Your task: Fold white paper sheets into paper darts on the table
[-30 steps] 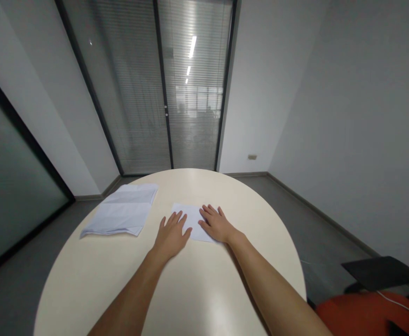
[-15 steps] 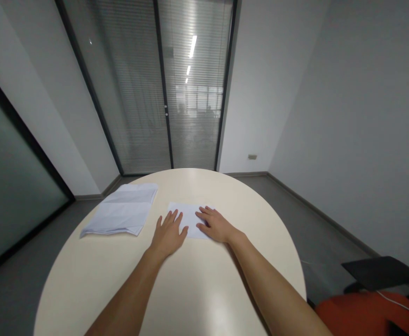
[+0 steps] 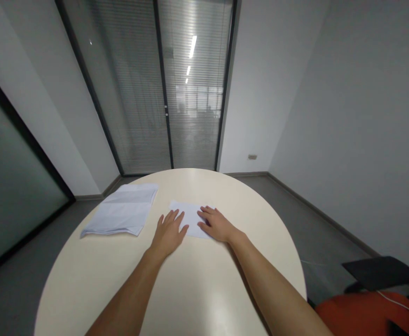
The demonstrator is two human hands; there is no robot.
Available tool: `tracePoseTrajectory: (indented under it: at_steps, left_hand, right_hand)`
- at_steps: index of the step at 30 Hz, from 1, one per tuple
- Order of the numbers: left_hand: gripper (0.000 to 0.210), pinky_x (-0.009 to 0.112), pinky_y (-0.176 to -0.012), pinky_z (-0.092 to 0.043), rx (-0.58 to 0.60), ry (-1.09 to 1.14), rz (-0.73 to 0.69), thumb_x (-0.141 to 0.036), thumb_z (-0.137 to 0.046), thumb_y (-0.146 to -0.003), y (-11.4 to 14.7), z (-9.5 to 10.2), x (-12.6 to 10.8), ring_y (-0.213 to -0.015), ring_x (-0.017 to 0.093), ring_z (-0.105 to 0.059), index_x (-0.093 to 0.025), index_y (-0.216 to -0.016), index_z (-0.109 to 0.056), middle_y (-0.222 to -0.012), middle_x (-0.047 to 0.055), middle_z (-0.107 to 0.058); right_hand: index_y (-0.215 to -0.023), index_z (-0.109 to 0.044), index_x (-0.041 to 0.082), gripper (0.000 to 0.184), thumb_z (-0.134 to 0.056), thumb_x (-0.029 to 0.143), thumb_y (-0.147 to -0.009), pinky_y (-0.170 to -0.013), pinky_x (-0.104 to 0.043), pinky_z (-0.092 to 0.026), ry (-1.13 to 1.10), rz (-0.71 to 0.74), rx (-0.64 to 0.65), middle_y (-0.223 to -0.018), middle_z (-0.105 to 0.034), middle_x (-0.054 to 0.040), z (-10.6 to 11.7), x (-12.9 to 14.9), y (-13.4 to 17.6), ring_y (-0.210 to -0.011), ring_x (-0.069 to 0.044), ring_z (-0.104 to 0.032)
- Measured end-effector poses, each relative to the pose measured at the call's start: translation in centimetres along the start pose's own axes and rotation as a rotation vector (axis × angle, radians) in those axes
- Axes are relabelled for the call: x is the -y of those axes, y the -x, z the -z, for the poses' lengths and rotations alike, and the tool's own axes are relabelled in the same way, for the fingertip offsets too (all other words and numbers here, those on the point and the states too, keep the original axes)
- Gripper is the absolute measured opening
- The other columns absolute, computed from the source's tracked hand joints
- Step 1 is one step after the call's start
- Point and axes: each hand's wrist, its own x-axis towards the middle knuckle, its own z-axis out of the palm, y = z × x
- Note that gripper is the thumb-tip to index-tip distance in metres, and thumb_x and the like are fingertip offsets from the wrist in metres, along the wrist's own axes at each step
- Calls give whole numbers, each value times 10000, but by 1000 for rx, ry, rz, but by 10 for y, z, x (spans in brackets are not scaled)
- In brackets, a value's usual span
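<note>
A small white sheet of paper [image 3: 192, 219] lies flat on the round cream table [image 3: 190, 280]. My left hand [image 3: 168, 233] rests over its left edge, fingers spread and palm down. On its right side lies my right hand [image 3: 216, 224], palm down, with the fingers stretched out toward the left. Both hands cover parts of the sheet, and its two side edges are mostly hidden. Left of my left hand is a larger stack of white folded sheets [image 3: 123, 210], which neither hand touches.
An orange chair [image 3: 358, 312] with a black armrest [image 3: 381, 273] stands at the lower right beside the table. Beyond the table is a glass partition [image 3: 197, 130] with blinds. A socket [image 3: 252, 157] sits low on the white wall [image 3: 267, 93].
The small sheet has shifted very slightly to the right and tilted a little. My right hand has moved marginally right; my left hand stays nearly in place.
</note>
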Motion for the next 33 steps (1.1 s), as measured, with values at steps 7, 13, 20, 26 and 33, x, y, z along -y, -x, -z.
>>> tracePoseTrajectory:
  at_steps: [7,13,20,26,33]
  left_hand:
    - [437,541,-1194,-329,11,68,-82,-339,-447,-1035,1,4,2,-1463,317,-427,-251,-1442,-580,-1574,104,-487]
    - [450,560,-1202,-310,23,74,-74,-308,-426,-1033,1,4,2,-1478,329,-405,-243,-1455,-571,-1584,112,-471]
    - [485,553,-1223,-278,63,50,-63,-342,-448,-1019,3,7,0,-1505,325,-362,-243,-1486,-532,-1615,105,-424]
    - [509,587,-1230,-247,100,18,-61,-355,-372,-1038,4,8,-2,-1534,323,-302,-244,-1523,-482,-1647,84,-365]
    - [511,588,-1229,-250,98,-23,-31,-314,-367,-1030,3,11,-5,-1519,318,-336,-253,-1524,-481,-1638,72,-386]
  right_hand:
    - [-1489,-518,142,552,-466,425,-1017,-1208,-564,-285,23,6,-14,-1585,-434,-190,-2,-2,-1,-1490,-359,-365]
    - [-1500,-506,160,540,-472,404,-1020,-1211,-597,-253,17,-94,-24,-1601,-416,-174,-1,-4,0,-1503,-363,-339]
    - [-1476,-525,144,496,-448,344,-1029,-1203,-622,-265,46,-146,-30,-1593,-429,-175,2,-4,0,-1497,-369,-348]
    - [-1399,-590,169,424,-456,308,-1022,-1199,-611,-277,55,-105,-51,-1552,-488,-168,2,-3,-1,-1469,-333,-402]
    - [-1390,-603,168,464,-544,375,-979,-1193,-637,-260,14,31,-38,-1522,-519,-187,1,1,-1,-1441,-342,-442]
